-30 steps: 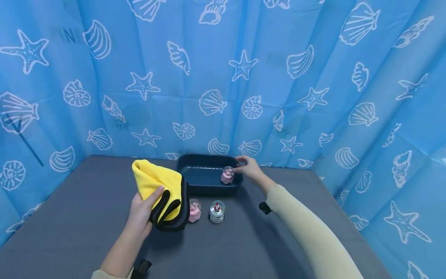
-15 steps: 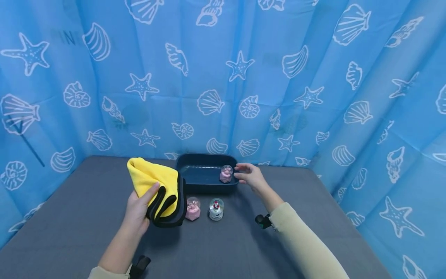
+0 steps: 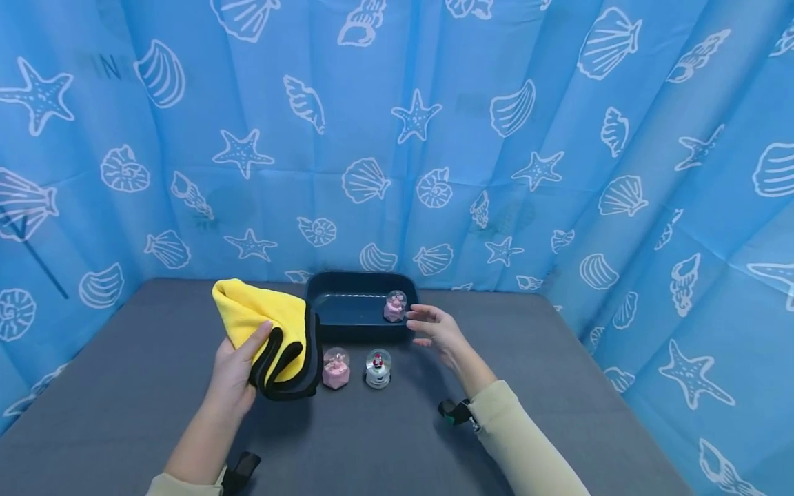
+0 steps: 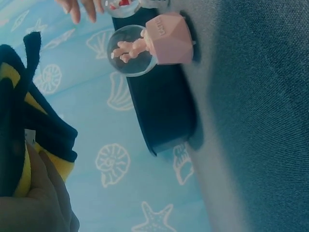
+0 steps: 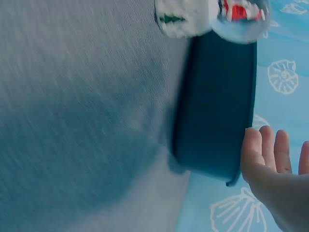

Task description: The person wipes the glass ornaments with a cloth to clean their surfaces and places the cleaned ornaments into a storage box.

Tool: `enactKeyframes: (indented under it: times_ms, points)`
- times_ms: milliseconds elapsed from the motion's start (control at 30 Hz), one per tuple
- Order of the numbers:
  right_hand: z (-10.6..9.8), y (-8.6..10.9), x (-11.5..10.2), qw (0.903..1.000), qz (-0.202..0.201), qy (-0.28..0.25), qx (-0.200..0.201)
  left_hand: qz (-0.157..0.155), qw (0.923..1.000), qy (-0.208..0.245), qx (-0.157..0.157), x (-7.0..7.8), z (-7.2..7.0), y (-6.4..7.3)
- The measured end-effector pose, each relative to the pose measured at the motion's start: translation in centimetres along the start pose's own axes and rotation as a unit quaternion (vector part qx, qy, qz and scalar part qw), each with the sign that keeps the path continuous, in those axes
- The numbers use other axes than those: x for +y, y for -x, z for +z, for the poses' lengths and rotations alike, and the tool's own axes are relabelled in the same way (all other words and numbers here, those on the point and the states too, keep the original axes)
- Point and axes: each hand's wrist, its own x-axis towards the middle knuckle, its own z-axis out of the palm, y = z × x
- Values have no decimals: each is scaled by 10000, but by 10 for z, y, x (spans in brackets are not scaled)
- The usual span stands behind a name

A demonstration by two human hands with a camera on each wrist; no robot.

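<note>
My left hand (image 3: 231, 372) grips a folded yellow cloth (image 3: 263, 317) with black edging, held up over the table; in the left wrist view its fingers curl against the cloth (image 4: 53, 130). My right hand (image 3: 437, 334), fingers loosely bent and holding nothing, hovers at the right end of a dark blue tray (image 3: 360, 333). Inside the tray, at its right end, sits a snow globe on a pink base (image 3: 394, 308). Before the tray stand a second pink-based snow globe (image 3: 336, 370), near the cloth, and a white-based snow globe (image 3: 378, 369) with a red figure inside.
A grey cloth-covered table (image 3: 384, 441) carries everything. Behind it and along the sides hangs a blue curtain (image 3: 298, 172) printed with white shells and starfish. Dark straps (image 3: 455, 411) show at both wrists.
My right hand has let go of the pink-based snow globe in the tray and drawn back toward me. The cloth stays in my left hand. The head view has shifted slightly.
</note>
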Motion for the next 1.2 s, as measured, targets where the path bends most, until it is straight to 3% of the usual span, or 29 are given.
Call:
enactKeyframes:
  times_ms: [333,600,867,1200]
  points:
    - [10,11,14,9973,293,-376,-556,13,9999,137,43,1,0,1]
    - [14,17,19,9885,598,-324,-1353,26,9998,74,178,2,0,2]
    - [17,20,28,9778,728,180,-1959,-51,9999,114,113,4,-2,3]
    - [15,17,31,9649,1085,1130,-2110,-51,9999,141,25,4,-1,4]
